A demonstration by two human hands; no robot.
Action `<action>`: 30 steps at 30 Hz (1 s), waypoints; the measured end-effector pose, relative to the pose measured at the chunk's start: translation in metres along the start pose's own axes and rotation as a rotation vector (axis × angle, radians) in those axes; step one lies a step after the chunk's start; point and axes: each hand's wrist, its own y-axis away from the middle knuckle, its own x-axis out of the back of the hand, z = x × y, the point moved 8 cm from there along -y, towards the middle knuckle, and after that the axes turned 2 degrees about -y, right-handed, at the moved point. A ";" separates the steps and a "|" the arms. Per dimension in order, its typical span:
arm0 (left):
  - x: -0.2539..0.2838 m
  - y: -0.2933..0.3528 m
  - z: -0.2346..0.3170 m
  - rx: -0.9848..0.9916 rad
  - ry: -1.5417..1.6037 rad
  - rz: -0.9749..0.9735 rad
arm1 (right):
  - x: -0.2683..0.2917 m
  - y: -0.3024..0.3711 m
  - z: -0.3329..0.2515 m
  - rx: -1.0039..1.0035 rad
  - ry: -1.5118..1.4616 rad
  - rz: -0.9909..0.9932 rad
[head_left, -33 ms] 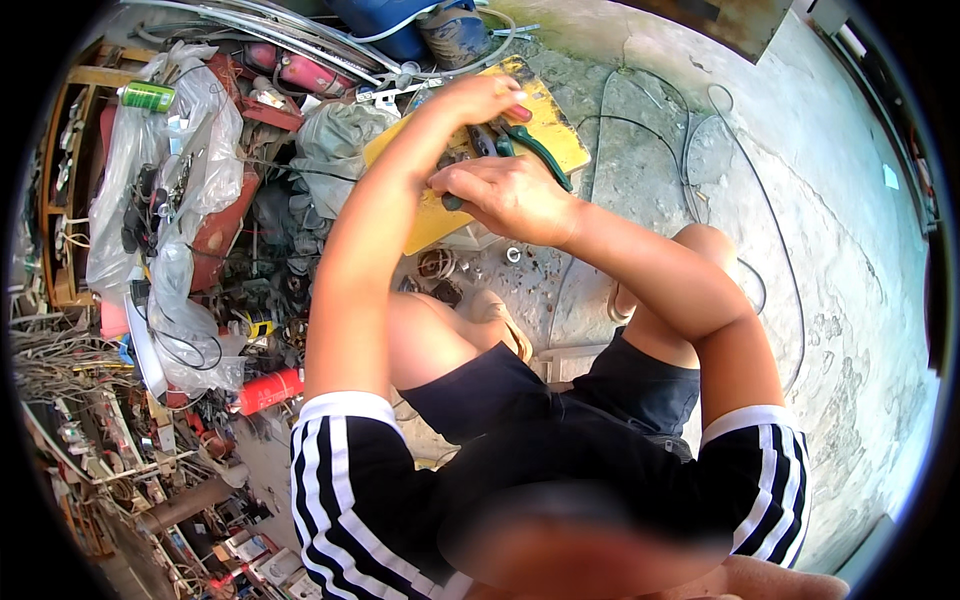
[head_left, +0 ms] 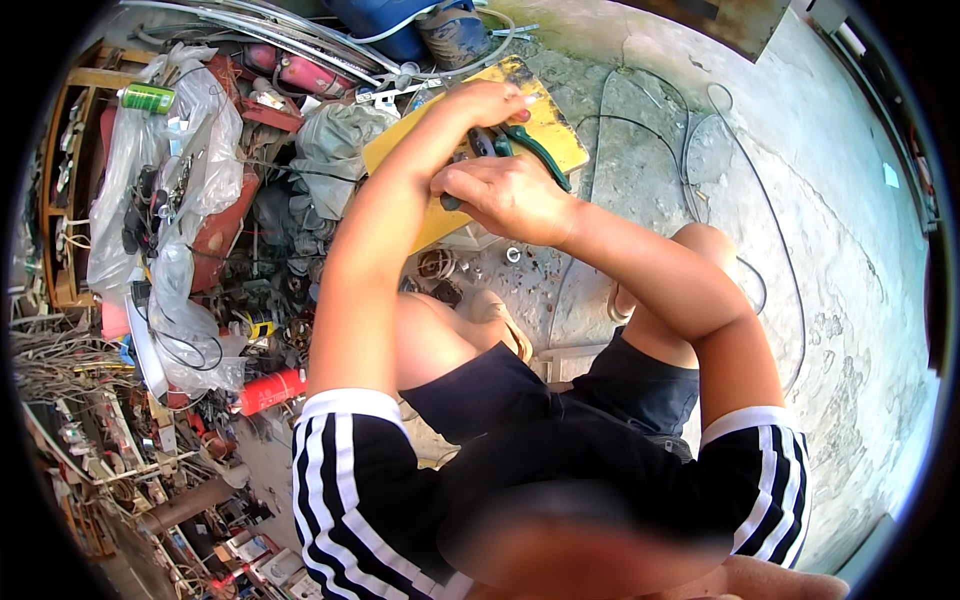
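My left hand [head_left: 490,104] is over the far part of a yellow board [head_left: 552,128], its fingers curled down. A small red piece [head_left: 520,116] shows at its fingertips; what it grips is mostly hidden. Closer to me, my right hand [head_left: 515,198] is closed round a tool, of which only a dark, rounded handle end [head_left: 451,202] sticks out by the thumb side. Between the hands lie pliers with green handles [head_left: 540,158], one handle curving out past the right hand. Dark metal parts [head_left: 482,143] beside them are partly covered by my hands.
A grey cloth bag [head_left: 340,140], plastic bags [head_left: 165,200], a green can [head_left: 147,97] and a red cylinder [head_left: 270,391] crowd the left side. Black cable [head_left: 690,150] runs over the concrete floor at right. Blue containers [head_left: 400,30] stand at the back.
My left forearm and hand have shifted very slightly to the right. My right hand and the green-handled pliers look almost the same.
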 end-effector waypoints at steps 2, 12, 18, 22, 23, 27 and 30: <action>-0.004 -0.003 0.010 0.095 0.007 -0.113 | 0.003 0.003 0.003 0.017 0.006 0.004; -0.011 -0.016 -0.021 0.239 -0.130 -0.076 | 0.004 0.009 0.002 0.076 -0.026 0.038; -0.012 -0.016 -0.045 0.216 0.432 0.055 | 0.006 0.004 0.001 0.084 -0.028 0.010; 0.028 0.028 -0.053 0.162 1.226 0.216 | 0.005 0.002 0.007 0.017 0.010 -0.040; 0.038 0.047 -0.059 0.112 1.381 0.279 | 0.007 0.000 0.006 0.012 0.000 -0.036; 0.066 0.143 -0.087 0.072 1.165 0.541 | 0.010 -0.006 0.018 -0.108 -0.054 0.000; 0.069 0.204 -0.127 0.186 0.862 0.686 | 0.017 -0.017 0.022 -0.233 -0.084 0.095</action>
